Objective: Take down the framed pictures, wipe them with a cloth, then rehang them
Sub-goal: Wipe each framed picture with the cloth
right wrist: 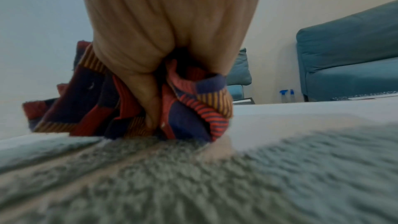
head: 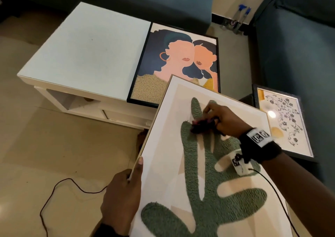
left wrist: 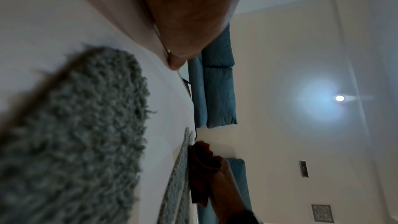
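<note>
A light-framed picture of a green cactus-like plant [head: 208, 173] lies tilted in front of me. My left hand [head: 125, 191] grips its left edge, thumb on the front. My right hand [head: 221, 119] holds a bunched red, navy and orange striped cloth [head: 197, 126] [right wrist: 133, 101] and presses it on the upper part of the picture. The left wrist view shows the cloth [left wrist: 204, 164] against the picture's face [left wrist: 86, 125]. A black-framed picture of two faces [head: 179, 63] lies on the white table [head: 87, 50]. A floral picture [head: 284, 121] rests at the right.
Teal sofas [head: 148, 3] stand behind the table and along the right side [head: 297, 52]. Two spray bottles [head: 241, 17] stand on the floor by the wall between them. A dark cable [head: 59, 191] trails over the tiled floor at the left.
</note>
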